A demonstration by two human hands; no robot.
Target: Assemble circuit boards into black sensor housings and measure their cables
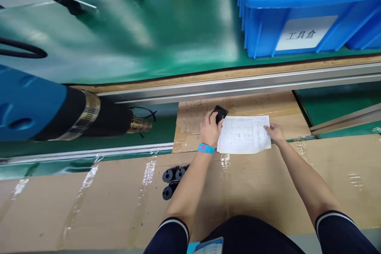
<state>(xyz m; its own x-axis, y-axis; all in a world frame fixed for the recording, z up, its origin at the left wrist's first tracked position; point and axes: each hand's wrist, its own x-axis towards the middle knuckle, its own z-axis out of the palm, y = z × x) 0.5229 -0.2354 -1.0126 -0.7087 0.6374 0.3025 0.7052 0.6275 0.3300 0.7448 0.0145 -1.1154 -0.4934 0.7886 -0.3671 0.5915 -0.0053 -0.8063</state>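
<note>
The left hand (210, 129), with a light-blue band (206, 149) at its wrist, is closed around a small black handheld device (220, 113) and holds it at the upper left corner of a white printed paper sheet (244, 134). The right hand (275, 132) lies on the sheet's right edge, fingers bent down onto the paper and pinning it flat; it grips nothing else. The sheet rests on a taped brown cardboard sheet (282, 107) covering the worktop just ahead of both hands. To work the device over the page well, it seems best that the right hand presses firmly at the edge so the thin paper cannot slide or curl, while the left hand keeps the device low and square to the printed lines, since a tilted head would likely miss the small print. What the print says is too small to tell. A cluster of black round plastic parts (172, 180) lies near the left forearm, on the side toward the body, so the elbow should stay lifted clear of them. Far left of the left hand lies a blue and black heat gun with a metal nozzle (74, 113); beyond the right hand stands a blue plastic bin with a white label (303, 16).
</note>
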